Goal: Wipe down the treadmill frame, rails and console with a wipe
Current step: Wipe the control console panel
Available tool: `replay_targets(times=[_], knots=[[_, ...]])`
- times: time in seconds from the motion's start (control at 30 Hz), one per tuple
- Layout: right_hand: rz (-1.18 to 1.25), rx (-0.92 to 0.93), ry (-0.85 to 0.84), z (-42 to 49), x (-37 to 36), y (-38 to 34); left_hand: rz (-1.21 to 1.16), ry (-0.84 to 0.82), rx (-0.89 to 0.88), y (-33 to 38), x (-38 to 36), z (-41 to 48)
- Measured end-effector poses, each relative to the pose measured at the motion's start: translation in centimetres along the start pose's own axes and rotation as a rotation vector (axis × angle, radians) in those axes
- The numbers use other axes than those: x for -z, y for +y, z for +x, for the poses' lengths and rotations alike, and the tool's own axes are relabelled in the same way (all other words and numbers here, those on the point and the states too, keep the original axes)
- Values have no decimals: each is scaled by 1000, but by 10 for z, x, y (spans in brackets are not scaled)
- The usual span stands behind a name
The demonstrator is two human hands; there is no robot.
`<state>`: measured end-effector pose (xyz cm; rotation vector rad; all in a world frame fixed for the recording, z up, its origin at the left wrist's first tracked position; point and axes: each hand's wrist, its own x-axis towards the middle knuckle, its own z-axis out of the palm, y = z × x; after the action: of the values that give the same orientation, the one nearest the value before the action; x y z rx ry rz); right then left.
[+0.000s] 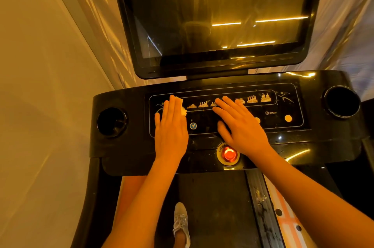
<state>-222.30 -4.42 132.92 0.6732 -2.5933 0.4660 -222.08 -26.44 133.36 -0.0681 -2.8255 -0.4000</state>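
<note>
The black treadmill console [315, 142] spans the middle of the view, with a printed button panel [283, 104] across its top. My left hand [171, 126] lies flat on the panel's left end, fingers straight, pressing a small pale wipe [182, 106] whose edge shows beside my fingers. My right hand [240, 124] rests flat on the panel's centre with fingers spread, holding nothing. A dark tilted screen [212, 15] rises behind the panel.
A red emergency button [229, 154] sits just under my right wrist. Round cup holders lie at the left [111, 122] and right [342, 101] ends. The belt [218, 207], my shoe [181, 223] and the right side rail [261, 207] are below. A wall [40, 86] stands close on the left.
</note>
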Motion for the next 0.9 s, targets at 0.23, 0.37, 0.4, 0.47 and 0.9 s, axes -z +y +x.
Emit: replay_targets(times=[0.23,0.37,0.4,0.47,0.9], knots=[[-4,-11,-13,0,0,-1,-27,22,27,3,5,56],[-8,-13,-11,0,0,-1,-72,35,-39,-3,-1,25],[-10,-13,-8,0,0,-1,-85,38,-49,-6,-5,6],[-11,-13,-2,0,0,-1,-86,44,-66,-13,-16,-36],[-20,-30,-8,0,0,-3,-40,3,-40,1,-14,-25]])
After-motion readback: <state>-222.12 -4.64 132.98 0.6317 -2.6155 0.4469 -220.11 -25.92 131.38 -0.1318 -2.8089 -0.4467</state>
